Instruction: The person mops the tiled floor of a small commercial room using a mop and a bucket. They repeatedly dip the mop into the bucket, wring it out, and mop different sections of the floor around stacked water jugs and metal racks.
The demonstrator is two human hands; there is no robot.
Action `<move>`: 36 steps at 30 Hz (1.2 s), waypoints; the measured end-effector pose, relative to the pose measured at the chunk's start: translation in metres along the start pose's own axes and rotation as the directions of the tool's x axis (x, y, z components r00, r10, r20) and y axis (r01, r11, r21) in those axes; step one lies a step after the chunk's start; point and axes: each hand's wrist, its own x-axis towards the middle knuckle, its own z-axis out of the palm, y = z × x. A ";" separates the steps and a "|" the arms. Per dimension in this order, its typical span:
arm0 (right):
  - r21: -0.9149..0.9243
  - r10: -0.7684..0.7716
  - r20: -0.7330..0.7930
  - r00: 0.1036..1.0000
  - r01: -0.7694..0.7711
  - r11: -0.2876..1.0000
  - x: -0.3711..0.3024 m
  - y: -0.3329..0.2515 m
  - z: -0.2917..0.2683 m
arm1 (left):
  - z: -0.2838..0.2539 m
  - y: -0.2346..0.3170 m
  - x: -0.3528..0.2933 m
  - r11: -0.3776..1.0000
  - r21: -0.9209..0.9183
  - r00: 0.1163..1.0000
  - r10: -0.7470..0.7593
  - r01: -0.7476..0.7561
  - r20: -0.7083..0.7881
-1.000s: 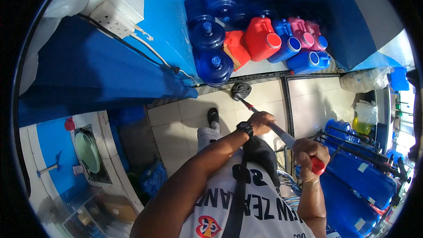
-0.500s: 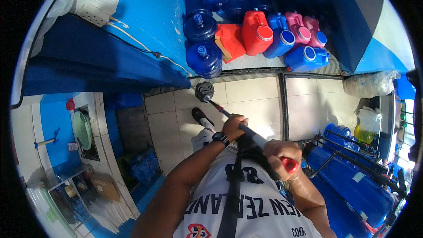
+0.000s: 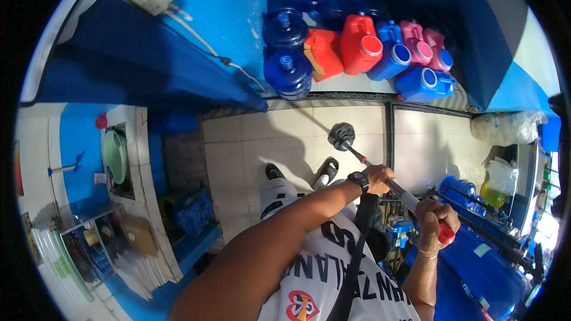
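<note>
"Mop head (image 3: 341,136) has slid to the right since half a second ago: it was just below the big bottles, and now it's nearer the black strip (image 3: 389,137) in the floor (image 3: 223,160). And a second shoe (image 3: 330,167) has come into view."

"What are the fingers doing?"

"Both sets are clamped on the mop handle (image 3: 405,198). Left hand (image 3: 379,179) wraps it lower down, nearer the mop head; right hand (image 3: 437,223) closes round it near the red end (image 3: 446,233), which pokes out past the grip."

"Anything on the wrists?"

"Yes, a dark watch (image 3: 358,179) on the left, a thin band (image 3: 427,257) on the right."

"And where's the mop itself?"

"Slanting away from the body, its grey, stringy head against the pale tiles, ahead of that second shoe. Whether it presses down, I can't tell from above. The other shoe (image 3: 273,172) stands off to the left."

"What's farther out?"

"Beyond the floor's far edge, dark blue water bottles (image 3: 288,78) stand left of a red jug (image 3: 357,50), a blue one (image 3: 388,53) and two pink jugs (image 3: 415,41). Large blue tanks (image 3: 496,267) lie at the right, and a green basin (image 3: 116,154) sits at the left."
</note>
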 end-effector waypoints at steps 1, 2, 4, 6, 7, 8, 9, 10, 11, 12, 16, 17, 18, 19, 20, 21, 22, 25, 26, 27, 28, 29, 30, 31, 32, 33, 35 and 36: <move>0.013 0.002 -0.004 1.000 -0.002 1.000 -0.001 0.001 0.008 | -0.006 0.000 -0.008 0.997 0.042 0.998 -0.059 0.058 0.017; 0.025 0.018 -0.017 1.000 -0.017 1.000 -0.002 0.002 0.018 | -0.014 -0.004 -0.018 0.996 0.040 0.996 -0.083 0.082 0.023; 0.108 0.028 0.030 0.999 -0.031 0.994 -0.003 0.001 0.039 | -0.032 -0.017 -0.044 0.998 0.034 0.998 -0.052 0.053 -0.018; 0.161 0.023 0.060 0.998 -0.032 0.986 -0.002 0.003 0.066 | -0.040 -0.021 -0.072 0.952 0.025 0.916 -0.286 0.305 -0.281; 0.155 -0.003 0.065 0.998 -0.007 0.988 -0.004 0.006 0.084 | -0.054 -0.037 -0.089 0.960 0.032 0.943 -0.268 0.280 -0.200; 0.177 -0.002 0.108 0.994 -0.018 0.984 -0.003 0.008 0.101 | -0.070 -0.057 -0.109 0.987 0.023 0.961 -0.150 0.160 -0.232; 0.209 0.009 0.154 0.988 -0.041 0.977 -0.003 0.009 0.119 | -0.080 -0.070 -0.130 0.992 0.016 0.963 -0.118 0.126 -0.241; 0.256 0.027 0.205 0.978 -0.080 0.963 -0.004 0.010 0.139 | -0.089 -0.082 -0.154 0.995 0.009 0.956 -0.092 0.099 -0.278; 0.242 0.042 0.243 0.969 -0.103 0.965 -0.004 0.011 0.159 | -0.100 -0.093 -0.174 0.984 -0.006 0.952 -0.172 0.176 -0.252; 0.238 0.021 0.274 0.962 -0.089 0.967 -0.005 0.014 0.182 | -0.111 -0.102 -0.195 0.981 -0.019 0.935 -0.190 0.193 -0.301; 0.320 -0.033 0.442 0.896 -0.123 0.939 -0.012 0.027 0.272 | -0.151 -0.134 -0.293 0.926 -0.089 0.840 -0.370 0.366 -0.398; 0.346 -0.051 0.490 0.870 -0.141 0.928 -0.016 0.032 0.292 | -0.159 -0.143 -0.318 0.923 -0.073 0.819 -0.371 0.379 -0.438; 0.386 -0.060 0.532 0.844 -0.179 0.905 -0.021 0.037 0.312 | -0.163 -0.151 -0.335 0.918 -0.056 0.797 -0.370 0.393 -0.478; 0.387 -0.057 0.595 0.802 -0.223 0.895 -0.025 0.041 0.328 | -0.163 -0.161 -0.355 0.901 -0.052 0.759 -0.393 0.431 -0.518; 0.419 -0.085 0.619 0.781 -0.236 0.877 -0.032 0.049 0.346 | -0.162 -0.174 -0.373 0.849 -0.124 0.715 -0.504 0.514 -0.485; 0.416 -0.099 0.653 0.751 -0.245 0.876 -0.037 0.056 0.361 | -0.159 -0.189 -0.389 0.825 -0.111 0.696 -0.533 0.554 -0.482; 0.415 -0.117 0.682 0.722 -0.250 0.875 -0.044 0.064 0.376 | -0.156 -0.207 -0.405 0.796 -0.090 0.673 -0.560 0.598 -0.483; 0.421 -0.054 0.717 0.696 -0.370 0.828 -0.063 0.094 0.419 | -0.138 -0.262 -0.451 0.776 -0.112 0.561 -0.539 0.620 -0.628; 0.363 0.020 0.725 0.688 -0.407 0.838 -0.070 0.103 0.431 | -0.132 -0.277 -0.467 0.782 -0.038 0.527 -0.454 0.622 -0.719; 0.326 0.031 0.736 0.676 -0.394 0.859 -0.079 0.112 0.443 | -0.128 -0.291 -0.484 0.770 0.024 0.497 -0.386 0.637 -0.777; 0.323 0.026 0.738 0.674 -0.386 0.864 -0.086 0.120 0.453 | -0.125 -0.301 -0.495 0.720 0.104 0.488 -0.348 0.686 -0.801; 0.357 -0.030 0.756 0.654 -0.374 0.856 -0.092 0.125 0.459 | -0.124 -0.308 -0.507 0.715 0.026 0.445 -0.406 0.699 -0.798; 0.406 -0.107 0.776 0.622 -0.363 0.838 -0.097 0.127 0.462 | -0.123 -0.311 -0.515 0.668 -0.034 0.413 -0.498 0.743 -0.763; 0.387 -0.116 0.794 0.597 -0.348 0.854 -0.100 0.127 0.462 | -0.123 -0.312 -0.517 0.601 -0.094 0.367 -0.596 0.794 -0.714; 0.386 -0.113 0.808 0.579 -0.374 0.843 -0.101 0.125 0.459 | -0.125 -0.310 -0.516 0.667 -0.099 0.371 -0.525 0.739 -0.766; 0.353 -0.112 0.800 0.590 -0.313 0.882 -0.100 0.120 0.454 | -0.127 -0.306 -0.510 0.715 -0.097 0.371 -0.468 0.693 -0.802; 0.347 -0.104 0.777 0.621 -0.285 0.894 -0.092 0.106 0.437 | -0.131 -0.295 -0.489 0.760 -0.055 0.453 -0.442 0.648 -0.774; 0.344 -0.073 0.776 0.627 -0.322 0.882 -0.084 0.098 0.427 | -0.137 -0.290 -0.473 0.780 -0.026 0.469 -0.402 0.625 -0.786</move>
